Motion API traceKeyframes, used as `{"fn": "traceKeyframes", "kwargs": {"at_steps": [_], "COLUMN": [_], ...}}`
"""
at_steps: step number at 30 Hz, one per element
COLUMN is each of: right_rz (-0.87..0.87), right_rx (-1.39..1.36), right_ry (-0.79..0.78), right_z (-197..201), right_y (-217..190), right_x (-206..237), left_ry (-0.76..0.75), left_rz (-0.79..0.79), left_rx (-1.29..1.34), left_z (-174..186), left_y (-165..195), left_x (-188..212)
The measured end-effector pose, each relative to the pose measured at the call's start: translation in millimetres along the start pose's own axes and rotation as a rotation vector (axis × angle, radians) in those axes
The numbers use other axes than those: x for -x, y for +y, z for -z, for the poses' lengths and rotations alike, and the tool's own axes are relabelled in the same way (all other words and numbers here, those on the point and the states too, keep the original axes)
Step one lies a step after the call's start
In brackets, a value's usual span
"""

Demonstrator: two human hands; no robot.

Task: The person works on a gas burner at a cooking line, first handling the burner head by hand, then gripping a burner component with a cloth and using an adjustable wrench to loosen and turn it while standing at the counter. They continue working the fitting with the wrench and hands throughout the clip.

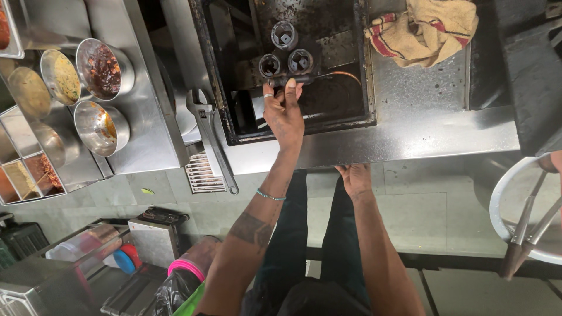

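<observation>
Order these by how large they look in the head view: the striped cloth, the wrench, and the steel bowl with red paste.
1. striped cloth, the broadest patch.
2. wrench, longer than the cloth is wide, but thin, so it covers less.
3. steel bowl with red paste; close to the wrench in area, so this ranking is unsure.

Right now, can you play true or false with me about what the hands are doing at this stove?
1. The left hand reaches into the open stove top by the burner pipes. True.
2. The right hand holds the wrench. False: it rests at the edge of the steel counter, and the wrench lies alone to the left of the stove opening.
3. A striped cloth lies on the counter beyond the stove opening. True.
4. The round steel bowls on the left are all empty. False: they hold sauces and food.
</observation>
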State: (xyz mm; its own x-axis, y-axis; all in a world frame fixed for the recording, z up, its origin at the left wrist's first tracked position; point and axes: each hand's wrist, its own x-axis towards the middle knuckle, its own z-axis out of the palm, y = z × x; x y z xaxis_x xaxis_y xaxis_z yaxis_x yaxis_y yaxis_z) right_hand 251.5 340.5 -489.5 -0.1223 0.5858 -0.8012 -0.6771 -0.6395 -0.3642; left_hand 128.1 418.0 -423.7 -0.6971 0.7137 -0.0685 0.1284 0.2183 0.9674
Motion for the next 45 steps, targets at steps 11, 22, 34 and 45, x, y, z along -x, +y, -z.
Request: {"fn": "traceKeyframes", "kwargs": {"at_steps": [11, 22, 34, 45], "right_rz": [0.220, 0.166, 0.215, 0.034], "right_rx": [0.108, -0.084, -0.020, -0.150], "right_ry": [0.009, 0.010, 0.044, 0.031], "right_z": [-2, -8, -7, -8], "right_y": [5, 12, 13, 9], "right_x": [-2, 0, 0, 2], "left_ry": [-0.009, -0.003, -0.011, 0.006], "left_rz": [0.019, 0.025, 0.009, 0.003], "left_rx": [-0.006, -0.011, 0.002, 0.059], "left_z": [2, 5, 8, 7], "left_y": [-5, -6, -5, -4], "left_x": [0, -1, -1, -1]}}
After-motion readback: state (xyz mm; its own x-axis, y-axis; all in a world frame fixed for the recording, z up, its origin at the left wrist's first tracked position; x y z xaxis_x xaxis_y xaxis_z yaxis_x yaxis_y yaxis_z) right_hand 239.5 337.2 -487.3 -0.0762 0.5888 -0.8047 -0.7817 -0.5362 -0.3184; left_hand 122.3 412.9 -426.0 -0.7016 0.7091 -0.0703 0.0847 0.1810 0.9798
